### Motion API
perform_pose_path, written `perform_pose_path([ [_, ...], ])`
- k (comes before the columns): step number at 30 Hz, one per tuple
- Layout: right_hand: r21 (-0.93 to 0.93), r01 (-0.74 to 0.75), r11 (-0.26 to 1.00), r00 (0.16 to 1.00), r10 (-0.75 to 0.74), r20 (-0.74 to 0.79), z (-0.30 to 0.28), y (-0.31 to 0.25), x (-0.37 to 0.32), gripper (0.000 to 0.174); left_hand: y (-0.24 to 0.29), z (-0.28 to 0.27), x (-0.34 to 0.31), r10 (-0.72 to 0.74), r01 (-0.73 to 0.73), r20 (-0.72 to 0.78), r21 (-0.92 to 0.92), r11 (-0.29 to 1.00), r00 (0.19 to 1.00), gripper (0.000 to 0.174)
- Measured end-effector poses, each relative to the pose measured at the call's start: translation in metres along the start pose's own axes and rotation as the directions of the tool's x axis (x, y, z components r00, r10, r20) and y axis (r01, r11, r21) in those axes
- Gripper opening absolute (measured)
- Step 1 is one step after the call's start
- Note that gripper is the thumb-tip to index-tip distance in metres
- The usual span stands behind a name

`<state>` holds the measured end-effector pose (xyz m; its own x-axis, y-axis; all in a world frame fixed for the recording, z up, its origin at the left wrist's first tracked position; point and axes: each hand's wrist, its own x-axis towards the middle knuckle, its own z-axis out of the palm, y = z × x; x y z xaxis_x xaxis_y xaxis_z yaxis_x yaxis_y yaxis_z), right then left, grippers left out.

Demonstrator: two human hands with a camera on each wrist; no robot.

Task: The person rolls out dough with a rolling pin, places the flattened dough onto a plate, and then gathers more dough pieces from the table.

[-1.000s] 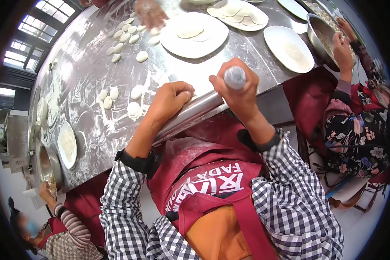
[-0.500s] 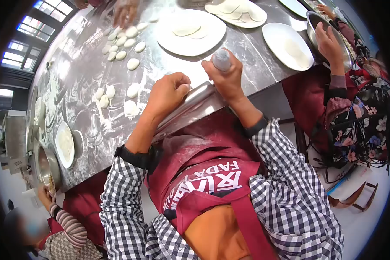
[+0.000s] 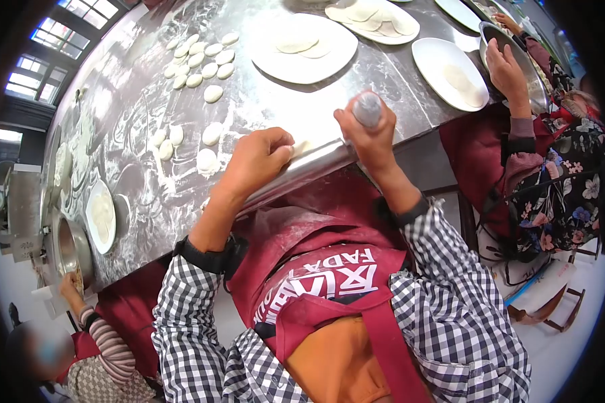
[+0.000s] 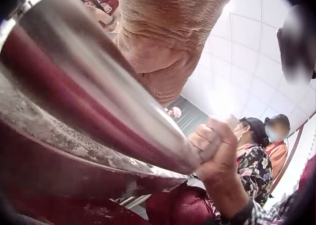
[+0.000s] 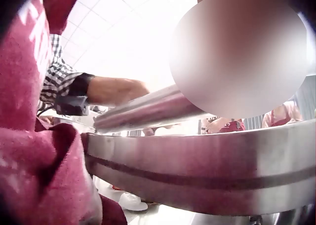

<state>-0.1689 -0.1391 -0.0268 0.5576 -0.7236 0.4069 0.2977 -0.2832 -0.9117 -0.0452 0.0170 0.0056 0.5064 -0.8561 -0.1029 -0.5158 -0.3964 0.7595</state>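
In the head view my right hand [image 3: 371,138] grips one end of a metal rolling pin [image 3: 321,158], its rounded grey tip showing above the fist. The pin's smooth barrel slants along the table's near edge; the left wrist view shows the barrel [image 4: 98,82] large, reaching to the right fist [image 4: 215,141]. Beside the barrel, my left hand [image 3: 257,161] has its fingers curled, thumb and fingertips pinching the edge of a pale dough wrapper [image 3: 302,145]. The hand and pin hide most of that wrapper. A blurred patch covers part of the right wrist view.
A floured metal table [image 3: 141,221] carries several small dough pieces [image 3: 195,60]. A white plate of wrappers [image 3: 269,60] lies ahead, another plate [image 3: 423,74] to the right. People work at a metal bowl [image 3: 74,248] on the left and a bowl [image 3: 539,91] on the right.
My right hand with the rolling pin moved forward, then back and rightward. My left hand stays near the same spot. Another person's hand has left the dough pieces at the far side.
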Motion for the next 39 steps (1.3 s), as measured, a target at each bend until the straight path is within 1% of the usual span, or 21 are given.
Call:
perform_pose_path([
  [2,-0.084,0.067,0.994,0.997,-0.071,-0.041,0.013,0.006,0.018,0.022,0.002,0.003,0.006,0.024,-0.021,-0.03,0.077,0.997,0.999,0.018],
  [4,-0.081,0.046,0.996,0.997,-0.05,-0.05,0.015,0.008,0.02,0.022,0.001,0.007,0.013,0.028,-0.018,-0.082,0.117,0.993,0.996,0.018],
  [5,-0.086,0.05,0.995,0.997,-0.054,-0.048,0.011,0.006,0.016,0.022,0.001,0.008,0.015,0.038,-0.031,-0.075,0.096,0.995,0.996,0.019],
  [6,-0.091,0.046,0.995,0.998,-0.05,-0.043,0.006,0.004,0.008,0.021,-0.002,0.008,0.015,0.04,-0.036,-0.065,0.072,0.997,0.997,0.019],
  [7,-0.052,-0.001,0.999,0.999,-0.001,-0.035,-0.001,0.001,-0.002,0.021,-0.006,0.009,0.012,0.038,-0.035,-0.05,0.047,0.998,0.998,0.02],
  [10,0.001,-0.071,0.997,0.997,0.072,-0.012,-0.014,-0.013,-0.027,0.022,-0.02,0.008,0.01,0.018,-0.029,-0.098,-0.118,0.993,0.995,0.02],
  [11,0.03,-0.083,0.996,0.997,0.083,-0.008,-0.014,-0.014,-0.027,0.021,-0.021,0.004,0.01,-0.093,0.087,-0.017,-0.236,0.968,0.996,0.02],
  [14,-0.066,-0.014,0.998,0.999,0.012,-0.032,-0.002,0.001,-0.003,0.019,-0.01,0.005,0.006,0.04,-0.04,-0.004,-0.109,0.993,0.999,0.019],
  [15,-0.061,-0.017,0.998,0.999,0.015,-0.032,0.007,0.006,0.011,0.02,0.004,0.002,0.007,-0.001,0.001,0.005,-0.021,1.0,1.0,0.021],
  [16,-0.06,0.064,0.996,0.996,-0.068,-0.053,0.019,0.007,0.025,0.021,0.004,0.003,0.013,0.015,-0.015,-0.032,0.015,1.0,0.999,0.021],
  [19,-0.068,0.109,0.992,0.992,-0.113,-0.06,0.035,0.019,0.043,0.02,0.001,0.006,0.027,0.05,-0.036,-0.134,0.103,0.994,0.99,0.024],
  [21,-0.077,0.118,0.99,0.991,-0.122,-0.052,0.031,0.02,0.042,0.02,-0.002,0.008,0.026,0.063,-0.053,-0.131,0.079,0.995,0.989,0.022],
  [25,-0.006,-0.009,1.0,1.0,0.009,-0.026,0.001,0.002,0.005,0.019,-0.016,0.006,0.021,0.016,-0.015,-0.079,0.004,1.0,0.997,0.022],
  [28,0.009,-0.053,0.999,0.999,0.053,0.0,-0.01,-0.002,-0.008,0.019,-0.029,-0.005,0.018,-0.085,0.081,-0.023,-0.149,0.986,0.996,0.021],
  [29,0.01,-0.062,0.998,0.998,0.062,0.0,-0.008,-0.001,-0.005,0.019,-0.028,-0.007,0.015,-0.153,0.156,0.029,-0.247,0.956,0.988,0.02],
  [32,-0.052,-0.065,0.997,0.998,0.065,0.006,0.007,0.009,0.021,0.02,-0.012,-0.006,0.014,-0.026,0.025,-0.013,-0.05,0.998,1.0,0.02],
  [34,-0.076,0.025,0.997,1.0,-0.026,-0.009,0.024,0.014,0.042,0.021,-0.005,-0.006,0.023,-0.01,0.01,-0.063,0.006,1.0,0.998,0.022],
  [35,-0.106,0.026,0.994,1.0,-0.027,-0.012,0.028,0.017,0.047,0.019,-0.006,-0.004,0.03,-0.006,0.009,-0.086,0.028,1.0,0.996,0.023],
  [36,-0.084,0.02,0.996,1.0,-0.022,-0.021,0.028,0.016,0.046,0.019,-0.005,-0.002,0.034,-0.001,0.006,-0.108,0.047,0.999,0.994,0.023],
  [38,-0.043,0.008,0.999,0.999,-0.009,-0.034,0.022,0.012,0.039,0.019,0.0,0.001,0.035,-0.015,0.024,-0.089,0.1,0.995,0.996,0.023],
  [39,-0.035,-0.063,0.997,0.998,0.063,-0.005,0.013,0.008,0.031,0.019,0.001,0.003,0.033,-0.014,0.023,-0.076,0.112,0.993,0.997,0.023],
])
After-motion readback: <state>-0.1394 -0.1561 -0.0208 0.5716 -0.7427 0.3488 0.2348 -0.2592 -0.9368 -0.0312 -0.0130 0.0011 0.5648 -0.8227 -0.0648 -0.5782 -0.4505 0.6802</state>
